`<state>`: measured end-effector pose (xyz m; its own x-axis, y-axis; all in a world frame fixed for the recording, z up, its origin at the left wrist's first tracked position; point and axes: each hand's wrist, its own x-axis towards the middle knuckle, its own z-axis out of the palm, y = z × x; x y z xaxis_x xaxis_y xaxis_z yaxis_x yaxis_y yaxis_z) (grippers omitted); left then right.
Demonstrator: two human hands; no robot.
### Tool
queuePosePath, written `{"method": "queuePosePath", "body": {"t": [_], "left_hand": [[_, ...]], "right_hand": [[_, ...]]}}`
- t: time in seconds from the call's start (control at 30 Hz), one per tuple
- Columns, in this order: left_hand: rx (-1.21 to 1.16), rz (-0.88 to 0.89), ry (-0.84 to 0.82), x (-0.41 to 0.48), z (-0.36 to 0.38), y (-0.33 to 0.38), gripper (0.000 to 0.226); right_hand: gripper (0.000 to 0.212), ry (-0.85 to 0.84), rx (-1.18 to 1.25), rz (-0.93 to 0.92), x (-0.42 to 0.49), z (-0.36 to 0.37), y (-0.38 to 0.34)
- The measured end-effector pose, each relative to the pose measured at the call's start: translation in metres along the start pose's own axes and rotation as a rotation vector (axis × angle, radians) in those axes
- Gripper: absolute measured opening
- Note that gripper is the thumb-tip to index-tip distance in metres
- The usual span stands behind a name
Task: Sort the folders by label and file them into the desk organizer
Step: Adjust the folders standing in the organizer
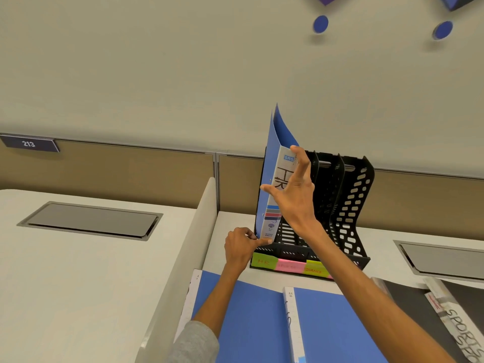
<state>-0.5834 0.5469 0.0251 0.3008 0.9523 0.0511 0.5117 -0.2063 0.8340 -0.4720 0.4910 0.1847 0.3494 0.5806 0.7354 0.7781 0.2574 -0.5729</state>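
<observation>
Left grip (242, 247) pinching bottom corner of upright blue plastic folder (269, 158), long axis vertical, in leftmost slot of black perforated desk organizer (351, 200); right grip (293, 189) spread against spine.

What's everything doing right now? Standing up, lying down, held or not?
Upright blue folder, standing in the organizer's leftmost slot, covers splayed at the top.
Black organizer, standing on the desk.
Left hand, pinching the upright folder's bottom corner.
Right hand, open, fingers spread against the spine.
Blue folders on the desk, lying flat.
SPORTS folder, lying flat.
</observation>
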Motion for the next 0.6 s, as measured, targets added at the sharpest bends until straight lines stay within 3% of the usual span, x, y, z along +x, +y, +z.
{"method": "queuePosePath", "body": {"t": [0.23, 0.43, 0.6], "left_hand": [[0.049, -0.013, 0.004, -0.011, 0.007, 0.000, 0.060], [0.022, -0.026, 0.022, -0.019, 0.009, 0.002, 0.063], [0.098, -0.006, 0.005, -0.018, 0.009, 0.004, 0.071]], "right_hand": [[0.103, 0.064, -0.005, 0.059, -0.004, -0.007, 0.000], [0.101, -0.003, -0.007, 0.106, -0.020, 0.009, 0.000], [0.088, 0.025, 0.014, 0.130, -0.014, 0.007, -0.002]]}}
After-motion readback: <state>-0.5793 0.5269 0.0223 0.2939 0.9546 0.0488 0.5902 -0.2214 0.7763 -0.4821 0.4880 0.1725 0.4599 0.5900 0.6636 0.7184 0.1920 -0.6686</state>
